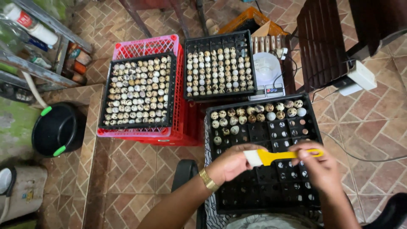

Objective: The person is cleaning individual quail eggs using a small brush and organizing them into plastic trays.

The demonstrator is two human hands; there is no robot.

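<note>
Brush [271, 156] gripped by both hands, near tray [254, 195] partly filled with eggs [254, 114]

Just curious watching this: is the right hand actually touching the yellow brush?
Touching. The head view shows the right hand pinching the handle of the yellow brush, while the left hand closes around its white bristle end.

brush [275, 156]: yellow handle, white bristles
egg tray [271, 186]: black
eggs [254, 115]: cream, brown-speckled
crate [146, 46]: red
bucket [57, 129]: black, green clips
floor [135, 169]: reddish-brown brick pattern
</note>
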